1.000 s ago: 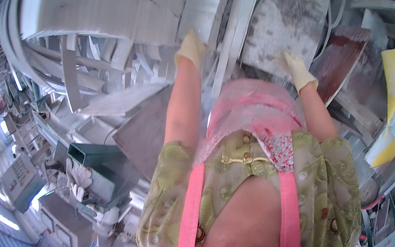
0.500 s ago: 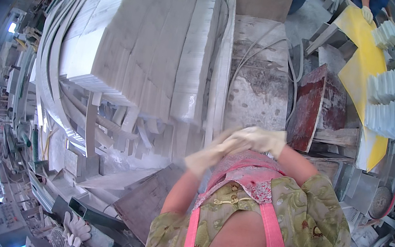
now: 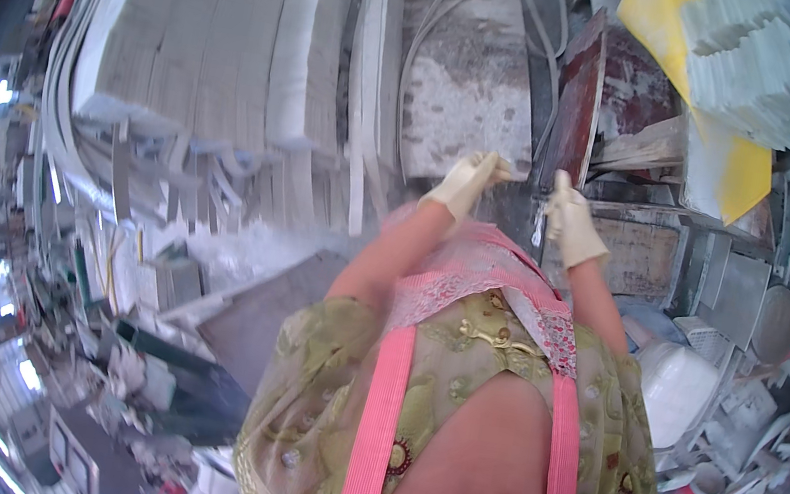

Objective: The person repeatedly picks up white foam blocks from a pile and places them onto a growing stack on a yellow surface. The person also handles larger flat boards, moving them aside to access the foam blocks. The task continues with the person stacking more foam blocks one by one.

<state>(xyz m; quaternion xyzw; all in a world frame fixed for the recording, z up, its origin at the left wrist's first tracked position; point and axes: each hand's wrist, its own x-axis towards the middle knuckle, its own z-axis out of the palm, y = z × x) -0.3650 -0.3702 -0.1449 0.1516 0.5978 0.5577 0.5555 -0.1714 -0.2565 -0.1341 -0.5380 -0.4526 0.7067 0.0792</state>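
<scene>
My left hand (image 3: 468, 182), in a cream glove, is held in front of my waist at the near end of a stained, whitish board (image 3: 474, 76). Its fingers are curled in, and whether they hold anything is hidden. A short gap to the right, my right hand (image 3: 576, 224) wears a matching glove. One digit points up while the other fingers look curled; I cannot make out anything in them. Below both hands is the pink apron (image 3: 476, 248) I wear. A red-brown panel (image 3: 576, 111) stands on edge just beyond my right hand.
Stacked long whitish slabs (image 3: 212, 39) fill the left, with narrow strips (image 3: 222, 187) jutting out beneath. At the far right, pale thin pieces (image 3: 762, 76) stand beside yellow sheeting (image 3: 662, 32). A pale hose (image 3: 418, 48) runs along the board. A white container (image 3: 678, 388) sits at my right.
My hands, pressed together before, have come apart, the left one staying left and the right one moving right. The view has shifted, so the slabs and board appear higher and further left.
</scene>
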